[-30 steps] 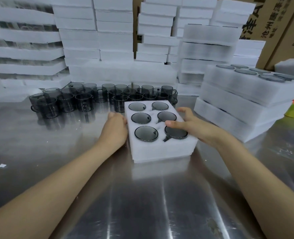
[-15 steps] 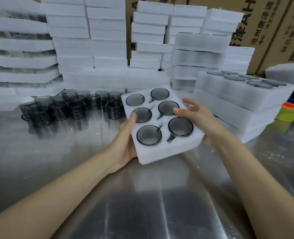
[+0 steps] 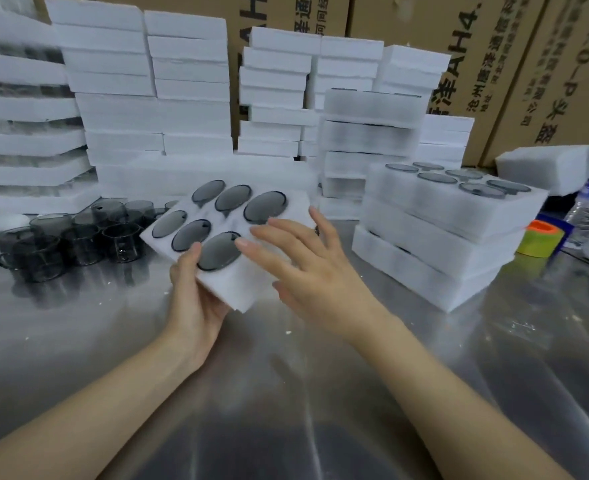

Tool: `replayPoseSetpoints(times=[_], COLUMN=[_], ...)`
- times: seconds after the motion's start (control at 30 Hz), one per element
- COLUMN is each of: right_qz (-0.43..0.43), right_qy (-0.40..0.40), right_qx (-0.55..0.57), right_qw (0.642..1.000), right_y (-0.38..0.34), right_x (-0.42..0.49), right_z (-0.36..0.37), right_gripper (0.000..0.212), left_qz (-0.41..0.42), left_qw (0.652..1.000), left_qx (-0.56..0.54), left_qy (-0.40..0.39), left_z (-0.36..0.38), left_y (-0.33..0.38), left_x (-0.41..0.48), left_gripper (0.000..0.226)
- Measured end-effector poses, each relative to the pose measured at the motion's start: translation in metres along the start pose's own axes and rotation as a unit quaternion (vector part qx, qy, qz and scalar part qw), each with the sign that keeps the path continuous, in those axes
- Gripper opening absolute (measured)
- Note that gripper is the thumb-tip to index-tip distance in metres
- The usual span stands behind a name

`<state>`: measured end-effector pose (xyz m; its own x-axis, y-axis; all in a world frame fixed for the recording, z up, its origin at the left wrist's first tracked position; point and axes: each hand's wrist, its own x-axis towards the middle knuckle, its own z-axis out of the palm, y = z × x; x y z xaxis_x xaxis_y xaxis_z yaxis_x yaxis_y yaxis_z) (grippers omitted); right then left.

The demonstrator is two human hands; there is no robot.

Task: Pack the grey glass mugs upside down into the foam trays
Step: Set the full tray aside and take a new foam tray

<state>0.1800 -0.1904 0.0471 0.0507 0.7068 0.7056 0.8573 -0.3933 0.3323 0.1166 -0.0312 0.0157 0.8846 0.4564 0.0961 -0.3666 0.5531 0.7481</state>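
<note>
On the desk at the left stand loose grey glass mugs. The left hand grips the near corner of a foam tray, thumb on top, holding it tilted above the desk. Six mugs sit upside down in it. The right hand is wide open with fingers spread at the tray's right edge; contact cannot be told. Right of it stand filled trays. Cardboard cartons behind read "AH4" beside Chinese characters.
</note>
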Motion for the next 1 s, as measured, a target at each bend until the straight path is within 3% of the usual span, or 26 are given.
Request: replayPoseSetpoints(times=[0.13, 0.2, 0.37, 0.47, 0.73, 0.83, 1.0], right_qz=[0.009, 0.052, 0.156, 0.183, 0.207, 0.265, 0.406], right_qy=[0.125, 0.179, 0.236, 0.294, 0.457, 0.436, 0.258], right_qx=[-0.037, -0.024, 0.006, 0.000, -0.140, -0.144, -0.015], right_qw=[0.991, 0.982, 0.959, 0.938, 0.854, 0.848, 0.876], right_y=[0.016, 0.032, 0.059, 0.069, 0.113, 0.135, 0.159], right_x=[-0.002, -0.006, -0.018, -0.022, -0.035, -0.040, -0.056], right_z=[-0.007, -0.013, -0.031, -0.040, -0.078, -0.090, -0.090], right_gripper=[0.051, 0.047, 0.056, 0.051, 0.041, 0.044, 0.055], left_qz=[0.037, 0.050, 0.021, -0.004, -0.032, -0.037, -0.057], left_qw=[0.991, 0.980, 0.975, 0.973, 0.965, 0.963, 0.959], left_qx=[0.073, 0.117, 0.154, 0.168, 0.202, 0.208, 0.217], left_qy=[-0.105, -0.154, -0.161, -0.157, -0.162, -0.166, -0.175], left_z=[0.004, 0.006, 0.002, -0.001, -0.001, -0.001, -0.004], left_y=[-0.005, -0.008, -0.016, -0.016, -0.016, -0.017, -0.018], left_x=[-0.002, -0.003, -0.001, 0.001, -0.001, 0.000, 0.003], left_gripper=[0.073, 0.069, 0.067, 0.065, 0.059, 0.059, 0.057])
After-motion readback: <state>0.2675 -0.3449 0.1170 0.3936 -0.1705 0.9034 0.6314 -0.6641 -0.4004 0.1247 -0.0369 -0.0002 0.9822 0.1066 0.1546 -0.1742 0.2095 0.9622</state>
